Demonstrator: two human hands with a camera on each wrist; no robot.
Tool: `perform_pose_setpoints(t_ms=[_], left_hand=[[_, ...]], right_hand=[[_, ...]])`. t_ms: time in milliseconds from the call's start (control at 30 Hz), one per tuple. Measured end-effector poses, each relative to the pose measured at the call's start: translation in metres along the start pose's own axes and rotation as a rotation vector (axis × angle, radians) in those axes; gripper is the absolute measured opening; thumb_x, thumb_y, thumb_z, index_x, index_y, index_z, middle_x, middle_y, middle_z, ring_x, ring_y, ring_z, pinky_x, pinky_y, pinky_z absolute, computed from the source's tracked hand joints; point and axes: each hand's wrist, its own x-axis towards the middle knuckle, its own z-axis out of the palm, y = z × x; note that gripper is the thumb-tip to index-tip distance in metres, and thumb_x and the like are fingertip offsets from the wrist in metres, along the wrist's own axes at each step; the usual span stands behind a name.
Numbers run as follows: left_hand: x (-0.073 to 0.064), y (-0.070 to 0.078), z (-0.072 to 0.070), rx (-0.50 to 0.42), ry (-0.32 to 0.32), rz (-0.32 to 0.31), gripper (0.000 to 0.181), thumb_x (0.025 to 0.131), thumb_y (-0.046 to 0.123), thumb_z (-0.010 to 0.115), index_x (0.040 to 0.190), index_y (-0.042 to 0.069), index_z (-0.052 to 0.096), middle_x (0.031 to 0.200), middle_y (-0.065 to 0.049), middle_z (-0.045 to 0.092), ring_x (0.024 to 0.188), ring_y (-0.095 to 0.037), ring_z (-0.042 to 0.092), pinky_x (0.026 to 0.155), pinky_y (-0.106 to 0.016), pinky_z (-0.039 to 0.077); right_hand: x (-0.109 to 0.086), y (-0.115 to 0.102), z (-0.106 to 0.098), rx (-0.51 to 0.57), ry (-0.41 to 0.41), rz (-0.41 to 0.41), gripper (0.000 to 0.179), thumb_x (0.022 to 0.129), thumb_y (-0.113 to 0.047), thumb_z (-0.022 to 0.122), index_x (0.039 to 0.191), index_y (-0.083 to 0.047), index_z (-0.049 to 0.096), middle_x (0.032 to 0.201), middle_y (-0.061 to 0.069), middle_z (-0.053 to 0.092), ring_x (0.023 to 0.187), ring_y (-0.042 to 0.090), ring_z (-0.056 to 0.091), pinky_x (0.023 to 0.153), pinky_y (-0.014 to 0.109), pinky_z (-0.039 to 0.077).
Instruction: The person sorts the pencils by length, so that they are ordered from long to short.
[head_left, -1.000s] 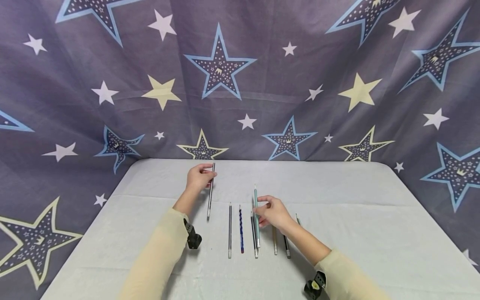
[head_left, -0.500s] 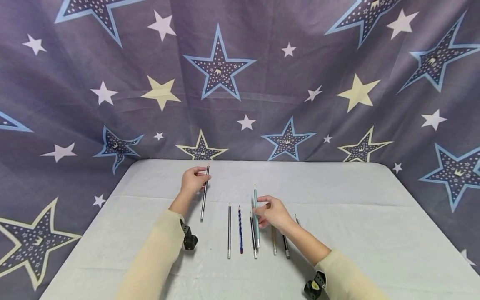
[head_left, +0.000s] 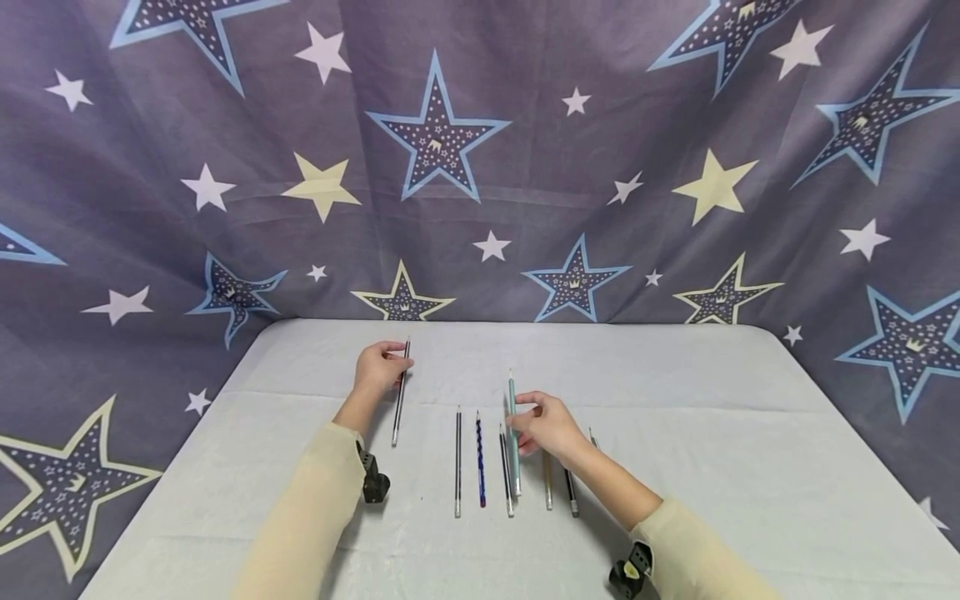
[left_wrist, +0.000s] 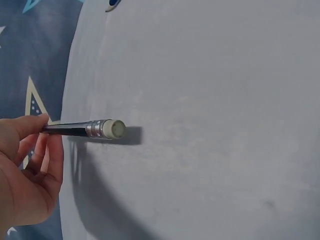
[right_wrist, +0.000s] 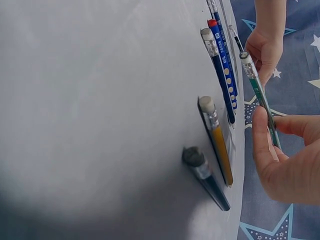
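Note:
My left hand [head_left: 378, 369] pinches a dark pencil [head_left: 399, 408] between thumb and fingers, over the far left part of the table. In the left wrist view, its silver ferrule and white eraser [left_wrist: 116, 129] point away from the hand, with a shadow on the cloth close by. Right of the middle, my right hand [head_left: 551, 423] pinches a green pencil [head_left: 514, 467] with its tip pointing to the far side. The right wrist view shows the green pencil's eraser end [right_wrist: 246, 60] raised beyond the thumb and fingers.
Between the hands lie a dark pencil [head_left: 458, 462], a blue pencil with a red end [head_left: 481, 462] and a black pencil [head_left: 507, 479]. Under the right forearm are a yellow pencil [right_wrist: 220, 150] and a black one [right_wrist: 207, 177]. A starry curtain [head_left: 480, 217] hangs behind the table.
My left hand has moved left and slightly nearer with the dark pencil, which now slants a little more. The right hand and its green pencil have stayed in place.

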Motion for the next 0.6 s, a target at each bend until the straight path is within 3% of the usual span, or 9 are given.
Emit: perform_pose_setpoints(t_ms=[600], left_hand=[[0.0,-0.016,0.0,0.12,-0.018,-0.02,0.036,0.083,0.013,0.066,0.117,0.003,0.061,0.101,-0.017,0.065,0.059,-0.01,0.056,0.049,-0.022,0.054]], right_hand=[[0.001,0.003,0.0,0.005,0.007,-0.001,0.042,0.084,-0.005,0.063,0.124,0.001,0.052,0.083,0.015,0.06,0.053,0.016,0.057,0.055,0.032,0.06]])
